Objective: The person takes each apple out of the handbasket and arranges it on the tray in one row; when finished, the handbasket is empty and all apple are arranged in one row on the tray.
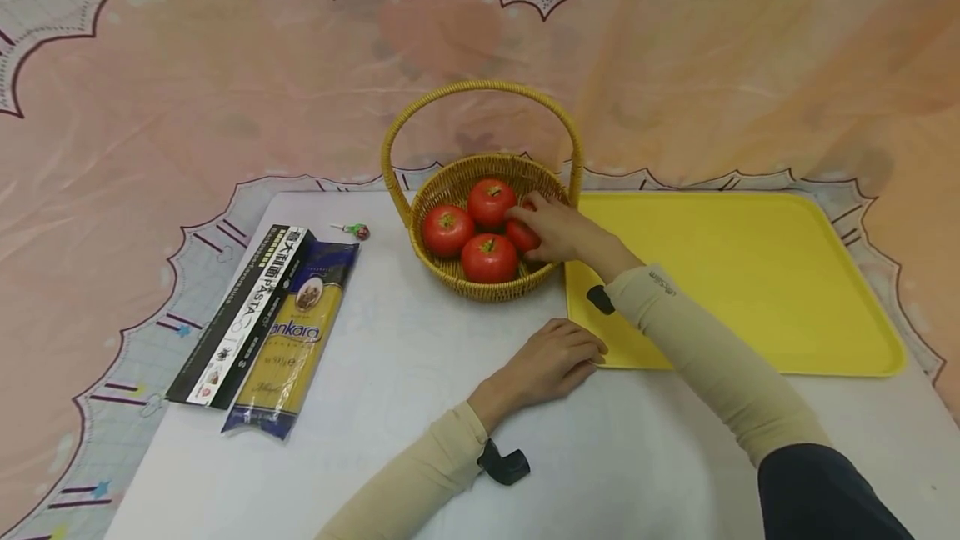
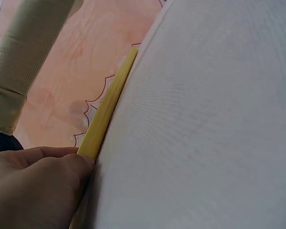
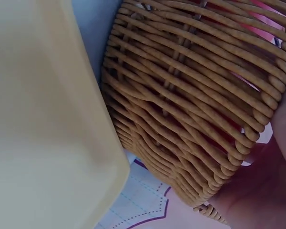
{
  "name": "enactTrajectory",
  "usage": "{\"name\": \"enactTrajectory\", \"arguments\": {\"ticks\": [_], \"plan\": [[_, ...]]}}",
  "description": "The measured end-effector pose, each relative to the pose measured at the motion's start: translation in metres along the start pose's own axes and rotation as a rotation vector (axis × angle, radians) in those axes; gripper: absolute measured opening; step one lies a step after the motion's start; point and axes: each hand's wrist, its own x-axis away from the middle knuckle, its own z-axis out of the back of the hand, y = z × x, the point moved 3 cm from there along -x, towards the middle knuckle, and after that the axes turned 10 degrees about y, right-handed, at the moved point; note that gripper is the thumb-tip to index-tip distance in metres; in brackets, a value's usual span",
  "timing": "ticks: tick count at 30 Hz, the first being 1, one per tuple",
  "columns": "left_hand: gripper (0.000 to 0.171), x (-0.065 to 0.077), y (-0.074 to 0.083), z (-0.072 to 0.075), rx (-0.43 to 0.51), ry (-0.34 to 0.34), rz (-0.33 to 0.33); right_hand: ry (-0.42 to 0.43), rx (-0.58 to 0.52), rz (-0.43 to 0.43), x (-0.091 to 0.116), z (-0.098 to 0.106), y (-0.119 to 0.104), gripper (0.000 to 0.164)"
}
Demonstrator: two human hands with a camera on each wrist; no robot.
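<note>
A wicker basket (image 1: 450, 190) with a tall handle stands at the middle of the white table and holds several red tomatoes (image 1: 491, 202). My right hand (image 1: 547, 227) reaches into the basket's right side and its fingers curl round one tomato (image 1: 521, 236). In the right wrist view only the basket's woven wall (image 3: 190, 109) and the tray's corner (image 3: 47, 119) show. My left hand (image 1: 558, 357) rests palm down on the table, fingers relaxed, its fingertips touching the near left edge of the yellow tray (image 1: 742, 273). That tray edge (image 2: 107, 109) shows beside the left hand (image 2: 35, 186) in the left wrist view.
Two packs of pasta, one black (image 1: 243, 311) and one yellow and blue (image 1: 296, 336), lie at the table's left. A small lollipop (image 1: 356, 230) lies behind them. Patterned pink cloth hangs behind the table.
</note>
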Motion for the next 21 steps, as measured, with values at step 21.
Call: {"name": "enactTrajectory", "arguments": {"ticks": [21], "plan": [[0.016, 0.001, -0.002, -0.002, 0.014, 0.019, -0.009, 0.269, -0.241, 0.144, 0.028, 0.005, 0.005, 0.062]]}}
